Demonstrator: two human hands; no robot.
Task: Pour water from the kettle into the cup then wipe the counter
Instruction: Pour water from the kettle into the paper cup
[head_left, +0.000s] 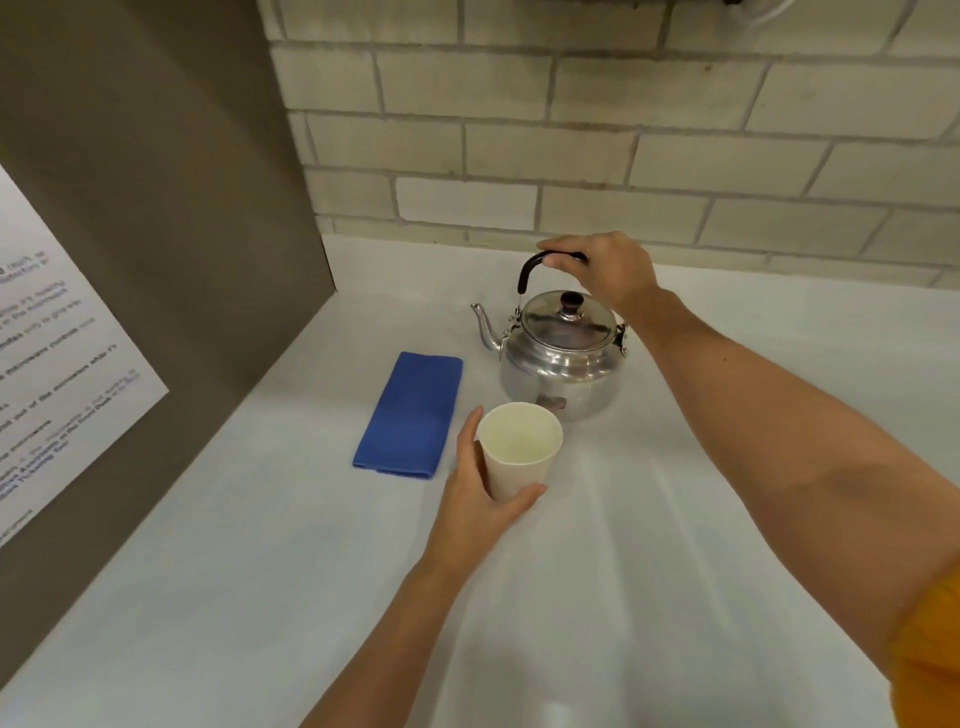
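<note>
a rounded, polished metal kettle (561, 358) with a domed lid and a dark knob was seen standing upright on the pale grey counter (649, 545), near the tiled back wall. its black arched handle (540, 262) was wrapped from above by the right hand (605, 270), the fingers closed around the top of the arch; whether the base had been lifted clear could not be told. a plain white paper cup (519, 447) was held just in front of the kettle, nearer the viewer, clasped in the left hand (483, 493), thumb at one side and fingers curled round the other, the grip firm but not crushing. the cup looked empty, so the pouring was judged not yet begun.

the curved spout (483, 327) pointed left, towards the folded blue cloth (410, 415), while the cup sat in front of the kettle's body rather than under the spout. it was judged that either the kettle would need turning or the cup would have to be brought leftward beneath the spout before tilting. the cloth lay flat, untouched, just left of the cup.
</note>
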